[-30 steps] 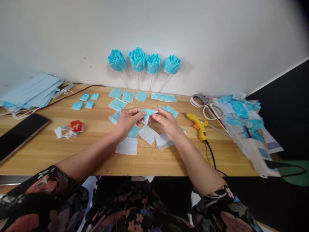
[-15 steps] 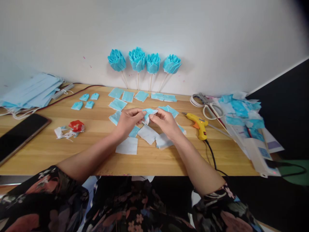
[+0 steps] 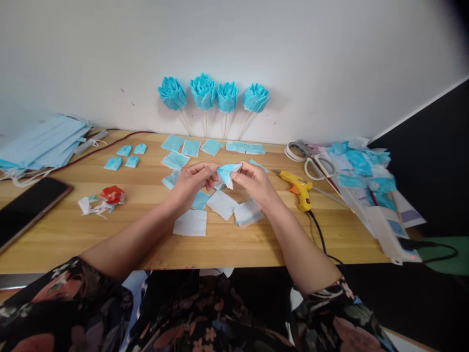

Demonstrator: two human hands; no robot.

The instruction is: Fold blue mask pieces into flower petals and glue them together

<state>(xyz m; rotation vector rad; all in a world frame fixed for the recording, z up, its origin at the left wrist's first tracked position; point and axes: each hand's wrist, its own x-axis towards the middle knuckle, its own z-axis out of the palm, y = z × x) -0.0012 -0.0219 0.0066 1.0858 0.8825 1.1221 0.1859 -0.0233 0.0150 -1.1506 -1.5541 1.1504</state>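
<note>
A small folded piece of blue and white mask fabric (image 3: 227, 172) is held up over the middle of the table between both hands. My left hand (image 3: 198, 180) pinches its left corner between thumb and fingers. At its right corner, my right hand (image 3: 254, 181) grips with thumb and forefinger. Below and around them lie cut fabric squares, some blue side up like the blue square (image 3: 176, 160), others pale like the white square (image 3: 190, 223). Four-cornered pieces directly under my hands are partly hidden.
Several blue fabric flowers (image 3: 203, 92) on sticks lean against the wall. Folded petals (image 3: 113, 163), face masks (image 3: 47, 139), a phone (image 3: 32, 210) and red scraps (image 3: 113, 194) lie left. A yellow glue gun (image 3: 301, 189), scissors (image 3: 318, 167), blue scraps (image 3: 361, 164) and a white power strip (image 3: 388, 234) are right.
The fabric piece has opened out from a bunched shape into a flatter, pointed fold. My left hand has shifted slightly left along its edge. The whole view has moved slightly.
</note>
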